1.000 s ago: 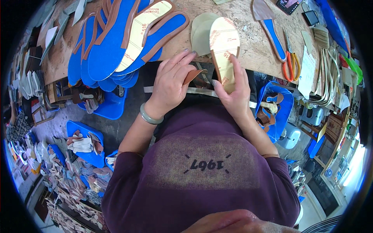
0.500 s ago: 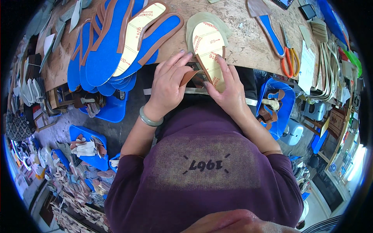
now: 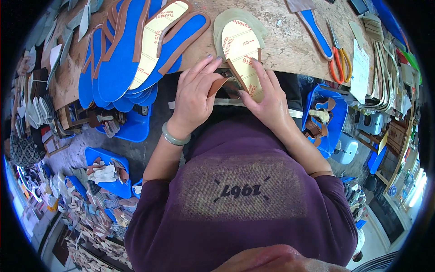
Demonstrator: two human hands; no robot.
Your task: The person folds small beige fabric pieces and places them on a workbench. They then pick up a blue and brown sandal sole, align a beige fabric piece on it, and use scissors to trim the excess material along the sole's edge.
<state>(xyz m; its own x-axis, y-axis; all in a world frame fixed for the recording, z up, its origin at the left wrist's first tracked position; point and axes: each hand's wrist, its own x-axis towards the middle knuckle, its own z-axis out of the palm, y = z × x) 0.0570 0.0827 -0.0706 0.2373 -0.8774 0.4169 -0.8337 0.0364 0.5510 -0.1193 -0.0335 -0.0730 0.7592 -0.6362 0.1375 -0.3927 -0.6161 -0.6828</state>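
A cream-faced insole (image 3: 238, 41) with red print lies at the table's front edge, its narrow end jutting past it. Brown edging lines part of its sides. My right hand (image 3: 267, 97) grips that narrow end, fingers along the right edge and thumb by the left. A loose brown strip (image 3: 219, 86) curls beside the insole; my left hand (image 3: 192, 97) pinches it near the thumb, other fingers stretched toward the table edge. Under the insole's wide end rests a grey-green sheet piece (image 3: 219, 28). The strip's far end is partly hidden in shadow.
Blue insoles with brown edging (image 3: 120, 68) are heaped at the left. To the right lie another blue insole (image 3: 317, 38), orange-handled scissors (image 3: 335, 68), a paper sheet (image 3: 359, 75) and hanging pale strips (image 3: 385, 77). Blue bins (image 3: 337, 124) stand below the table.
The whole view has shifted slightly. Both hands keep nearly the same hold, with the brown strip still curled beside the insole.
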